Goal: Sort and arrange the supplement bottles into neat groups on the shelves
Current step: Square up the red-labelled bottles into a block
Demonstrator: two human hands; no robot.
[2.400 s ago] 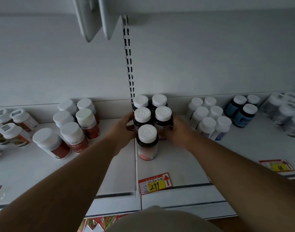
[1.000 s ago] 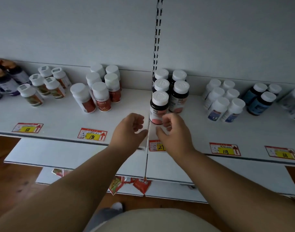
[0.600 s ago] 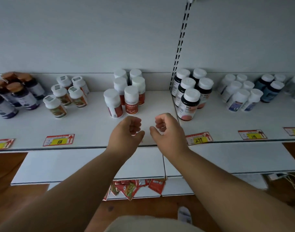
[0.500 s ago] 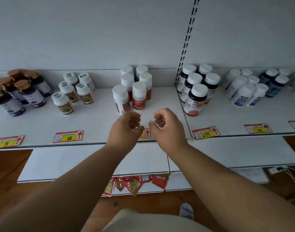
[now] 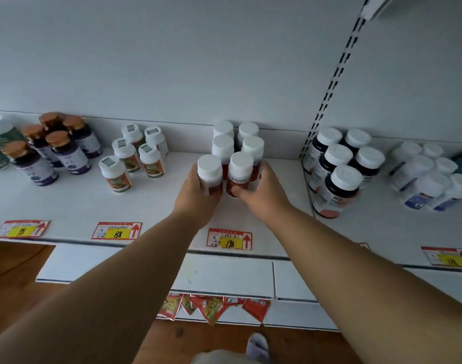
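White-capped red bottles [image 5: 232,156] gripped by both hands [image 5: 231,197]; contents apparently hidden.

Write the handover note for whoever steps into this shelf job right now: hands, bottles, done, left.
Left hand grips the front-left white-capped red-labelled bottle; right hand grips the front-right bottle of the same group. Four more stand behind them in two rows, above the 198 price tag.
Done, by the look of it: dark white-capped bottles to the right stand grouped.
Left: square up this red group's front pair. The small square-topped bottles to the left look loosely spread; the brown-capped purple-labelled bottles may need tidying.
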